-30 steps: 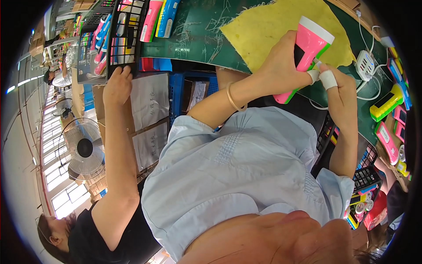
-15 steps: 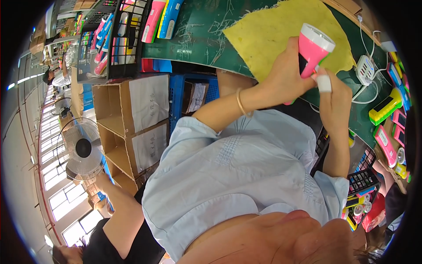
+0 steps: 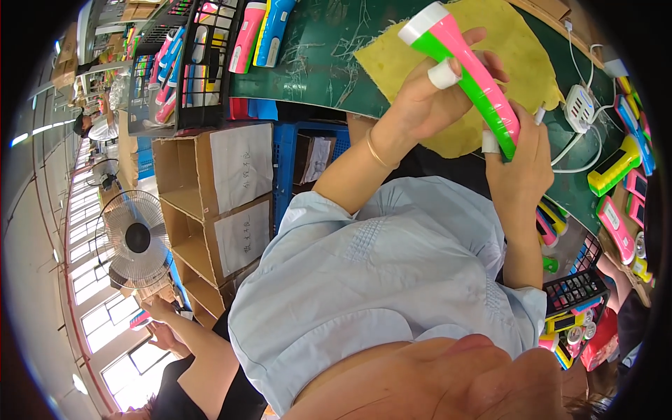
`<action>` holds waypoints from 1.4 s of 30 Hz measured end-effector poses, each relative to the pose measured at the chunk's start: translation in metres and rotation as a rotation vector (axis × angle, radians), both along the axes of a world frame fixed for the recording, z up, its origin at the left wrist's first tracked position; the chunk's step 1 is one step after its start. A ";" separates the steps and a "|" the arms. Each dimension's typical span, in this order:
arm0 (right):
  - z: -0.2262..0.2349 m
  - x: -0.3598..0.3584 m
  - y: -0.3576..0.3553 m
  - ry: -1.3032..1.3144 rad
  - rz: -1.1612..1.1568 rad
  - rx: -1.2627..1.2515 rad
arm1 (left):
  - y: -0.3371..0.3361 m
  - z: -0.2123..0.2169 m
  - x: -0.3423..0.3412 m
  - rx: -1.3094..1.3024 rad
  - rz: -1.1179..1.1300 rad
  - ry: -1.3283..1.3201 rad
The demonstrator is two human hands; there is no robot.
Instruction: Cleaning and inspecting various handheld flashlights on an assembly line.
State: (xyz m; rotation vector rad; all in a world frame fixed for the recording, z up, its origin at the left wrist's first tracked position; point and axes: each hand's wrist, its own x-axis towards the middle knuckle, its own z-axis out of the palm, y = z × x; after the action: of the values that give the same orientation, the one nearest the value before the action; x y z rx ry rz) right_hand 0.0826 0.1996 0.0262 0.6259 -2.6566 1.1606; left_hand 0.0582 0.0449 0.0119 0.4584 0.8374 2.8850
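A flashlight (image 3: 470, 64) with a pink and green body and a white head is tilted above a yellow cloth (image 3: 528, 49). My left hand (image 3: 427, 105) is loosely closed around its middle, with a white-wrapped thumb on the near side and fingers behind. Around the tail end is my right hand (image 3: 521, 164), which also has white wraps on its fingers. The cloth lies on the green worktable (image 3: 325, 52), partly hidden by my hands. A bangle sits on my left wrist.
Left on the table stand a black basket (image 3: 204, 77) of flashlights and a pink flashlight (image 3: 248, 38). A white power strip (image 3: 579, 108) with cables lies right, near a yellow flashlight (image 3: 616, 166). Cardboard compartments (image 3: 183, 175), a fan (image 3: 138, 238) and a co-worker's hand (image 3: 164, 339) are at left.
The flashlight has turned: its head now points to the upper left and its green side shows. My right hand has moved onto its tail. The co-worker's hands have shifted, with a flashlight-like item beside them.
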 end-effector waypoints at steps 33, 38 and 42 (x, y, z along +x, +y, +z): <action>0.059 -0.128 0.145 0.027 -0.207 -0.400 | -0.239 -0.010 -0.223 -0.833 0.682 -0.531; 0.010 -0.073 0.040 -0.558 0.255 -0.721 | -0.081 0.012 -0.060 -0.205 0.143 -0.358; 0.028 -0.017 -0.019 -0.508 0.010 -1.045 | 0.004 -0.004 0.026 -0.326 -0.394 -0.240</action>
State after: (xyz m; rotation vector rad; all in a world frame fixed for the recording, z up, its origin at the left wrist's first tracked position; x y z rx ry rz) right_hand 0.0655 0.1802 0.0544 0.1387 -1.8480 2.6323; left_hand 0.0840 0.0490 0.0083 0.2075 1.0175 2.3320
